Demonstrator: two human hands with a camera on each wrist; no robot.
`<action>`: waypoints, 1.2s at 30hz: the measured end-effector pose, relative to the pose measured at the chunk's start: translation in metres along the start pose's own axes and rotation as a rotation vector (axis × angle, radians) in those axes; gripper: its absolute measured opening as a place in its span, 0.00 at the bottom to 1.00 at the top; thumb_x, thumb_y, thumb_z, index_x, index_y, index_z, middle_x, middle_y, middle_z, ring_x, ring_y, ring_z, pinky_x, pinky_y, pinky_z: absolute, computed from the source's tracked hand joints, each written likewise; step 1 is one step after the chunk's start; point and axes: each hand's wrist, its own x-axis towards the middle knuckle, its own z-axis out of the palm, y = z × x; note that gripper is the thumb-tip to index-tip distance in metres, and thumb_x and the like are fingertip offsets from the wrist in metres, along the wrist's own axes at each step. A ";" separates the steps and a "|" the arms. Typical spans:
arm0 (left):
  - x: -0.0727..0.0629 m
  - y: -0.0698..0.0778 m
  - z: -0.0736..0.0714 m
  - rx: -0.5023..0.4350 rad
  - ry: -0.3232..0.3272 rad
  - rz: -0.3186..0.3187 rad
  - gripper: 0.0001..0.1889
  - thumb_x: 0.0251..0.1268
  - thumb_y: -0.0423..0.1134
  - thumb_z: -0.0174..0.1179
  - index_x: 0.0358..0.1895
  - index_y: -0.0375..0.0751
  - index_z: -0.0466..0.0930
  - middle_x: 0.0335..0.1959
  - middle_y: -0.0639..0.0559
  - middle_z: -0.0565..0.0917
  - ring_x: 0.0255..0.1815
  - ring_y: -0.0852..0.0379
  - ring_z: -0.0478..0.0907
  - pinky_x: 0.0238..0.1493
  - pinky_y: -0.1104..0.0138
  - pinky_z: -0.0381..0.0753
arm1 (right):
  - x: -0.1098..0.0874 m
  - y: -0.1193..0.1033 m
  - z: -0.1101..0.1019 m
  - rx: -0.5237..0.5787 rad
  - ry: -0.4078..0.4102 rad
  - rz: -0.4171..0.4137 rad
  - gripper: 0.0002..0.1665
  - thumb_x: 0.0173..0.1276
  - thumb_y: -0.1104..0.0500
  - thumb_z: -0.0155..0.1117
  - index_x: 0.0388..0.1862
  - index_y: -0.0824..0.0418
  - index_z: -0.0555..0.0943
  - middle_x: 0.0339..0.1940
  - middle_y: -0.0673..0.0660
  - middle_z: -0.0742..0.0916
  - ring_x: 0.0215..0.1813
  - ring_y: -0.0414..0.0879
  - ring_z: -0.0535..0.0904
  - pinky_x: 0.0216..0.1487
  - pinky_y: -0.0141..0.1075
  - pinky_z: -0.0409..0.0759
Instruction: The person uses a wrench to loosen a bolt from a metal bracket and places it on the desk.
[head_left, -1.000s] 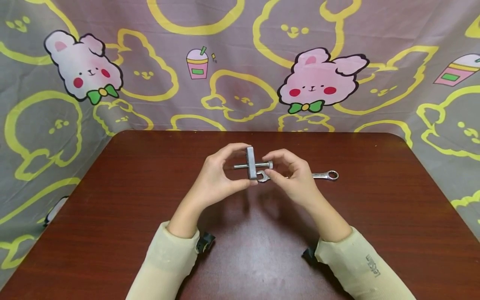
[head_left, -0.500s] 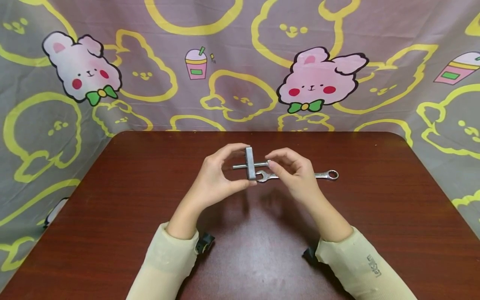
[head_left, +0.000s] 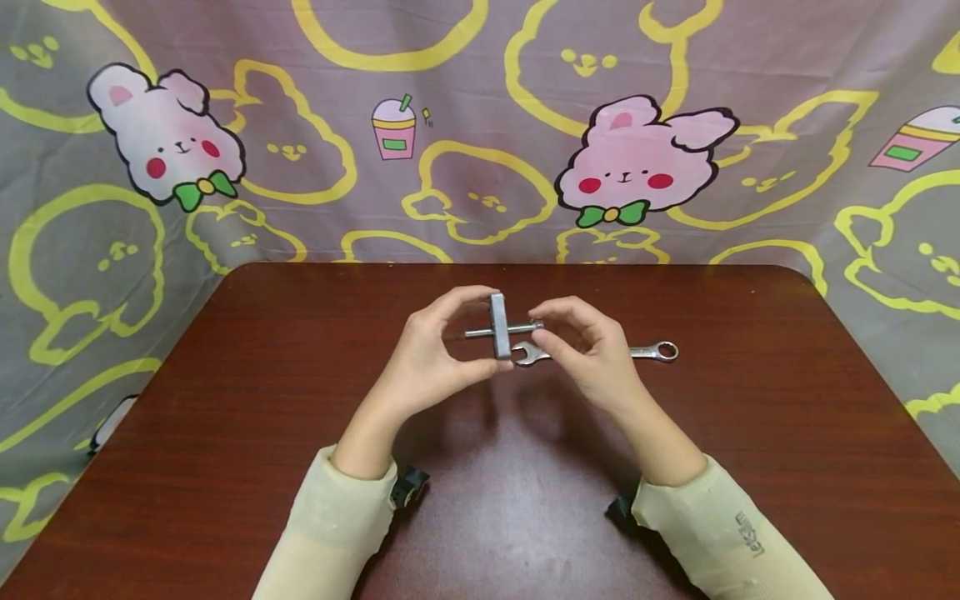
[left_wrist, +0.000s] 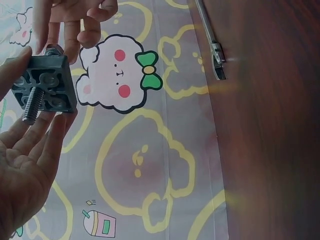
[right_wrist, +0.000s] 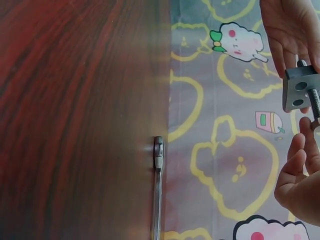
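My left hand [head_left: 431,350] holds a small grey metal block [head_left: 501,327] on edge, thumb below and fingers on top, raised over the table. A threaded bolt [head_left: 519,330] passes sideways through the block and sticks out on both sides. Its bare end [left_wrist: 33,106] shows in the left wrist view, with recesses in the block's face around it. At the head end, my right hand [head_left: 592,342] pinches the bolt between thumb and fingers. In the right wrist view, round holes appear in the block [right_wrist: 295,92]. Behind my right hand lies a combination wrench [head_left: 654,352], its middle hidden.
The dark red-brown table [head_left: 262,417] extends around both arms. A patterned curtain [head_left: 450,92] hangs behind it and at both sides. Black straps with small devices [head_left: 411,487] sit at the wrists.
My right thumb moves up over the bolt head, then back down, with the fingertips shifting slightly around it. The left hand and block stay nearly still; the wrench has not moved.
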 end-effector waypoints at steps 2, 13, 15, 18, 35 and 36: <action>0.000 0.001 0.001 0.010 -0.003 0.007 0.38 0.40 0.29 0.80 0.60 0.39 0.75 0.52 0.47 0.85 0.51 0.53 0.85 0.54 0.63 0.86 | 0.000 0.001 0.000 0.022 0.008 0.015 0.11 0.66 0.73 0.63 0.47 0.73 0.80 0.38 0.41 0.87 0.39 0.36 0.80 0.38 0.25 0.81; 0.000 0.002 0.002 0.036 -0.004 0.016 0.38 0.39 0.30 0.81 0.60 0.40 0.76 0.51 0.48 0.85 0.52 0.55 0.83 0.53 0.59 0.86 | -0.001 0.001 0.000 0.025 0.029 0.024 0.07 0.68 0.72 0.61 0.44 0.73 0.81 0.34 0.42 0.86 0.33 0.36 0.79 0.33 0.26 0.80; 0.000 0.002 0.002 0.024 -0.001 0.015 0.38 0.39 0.29 0.80 0.60 0.40 0.76 0.51 0.48 0.85 0.52 0.54 0.83 0.53 0.58 0.86 | -0.001 0.000 0.000 0.002 0.012 -0.009 0.09 0.65 0.74 0.63 0.44 0.73 0.81 0.39 0.42 0.86 0.38 0.35 0.80 0.35 0.26 0.81; 0.000 0.000 0.001 0.011 0.004 0.008 0.38 0.40 0.28 0.80 0.60 0.40 0.75 0.52 0.47 0.85 0.51 0.53 0.84 0.52 0.60 0.86 | 0.000 0.001 0.000 -0.021 -0.020 -0.074 0.12 0.61 0.77 0.65 0.44 0.72 0.81 0.43 0.45 0.84 0.41 0.38 0.80 0.34 0.27 0.81; 0.000 0.002 0.001 0.054 0.007 0.017 0.38 0.40 0.31 0.81 0.60 0.41 0.76 0.52 0.50 0.85 0.53 0.58 0.82 0.55 0.59 0.85 | 0.001 0.001 -0.003 0.029 0.016 0.053 0.09 0.71 0.70 0.59 0.46 0.74 0.80 0.36 0.42 0.87 0.36 0.37 0.84 0.39 0.27 0.84; 0.000 0.002 0.001 0.053 0.006 0.019 0.38 0.39 0.31 0.81 0.60 0.41 0.76 0.52 0.49 0.85 0.53 0.57 0.82 0.55 0.58 0.85 | 0.001 0.001 -0.003 0.040 0.019 0.056 0.09 0.71 0.70 0.59 0.46 0.75 0.79 0.36 0.43 0.87 0.36 0.38 0.85 0.40 0.27 0.85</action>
